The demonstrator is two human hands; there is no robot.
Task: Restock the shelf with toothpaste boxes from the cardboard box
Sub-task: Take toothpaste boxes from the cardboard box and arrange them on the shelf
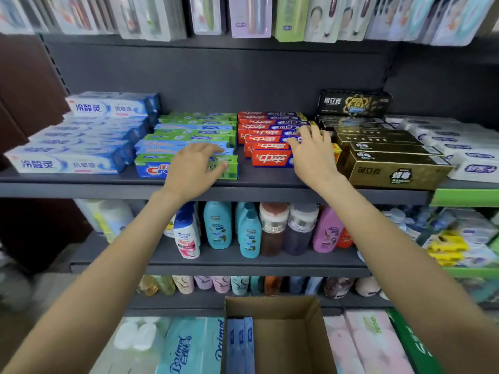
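**Head view: two hands on toothpaste boxes at a shop shelf**

Head camera, looking forward and down. Fingers of the left hand (198, 168) are loosely spread and lie flat over the front green toothpaste box (186, 166), fingertips touching its top and front face; nothing is pinched. Fingers of the right hand (313, 152) are spread and slightly bent, resting on the right ends of the red toothpaste boxes (270, 143), touching rather than gripping.

All the toothpaste boxes lie flat with their long axis running left to right, parallel to the front edge of the shelf (108, 184), printed faces turned forward. The green and blue ones form a stepped stack at the middle of the shelf; the red ones sit just to their right. Blue-and-white boxes (73, 147) fill the left end, and gold-and-black boxes (391, 155) lie toward the right end, angled back.

The shelf is dark grey metal with a dark back panel. Packaged toothbrushes (251, 17) hang above. Shampoo bottles (243, 230) stand on the shelf below.

Near the bottom edge of the view, an open cardboard box (283, 333) holds a few blue toothpaste boxes (240, 344) against its left wall, long axis running away from the viewer.
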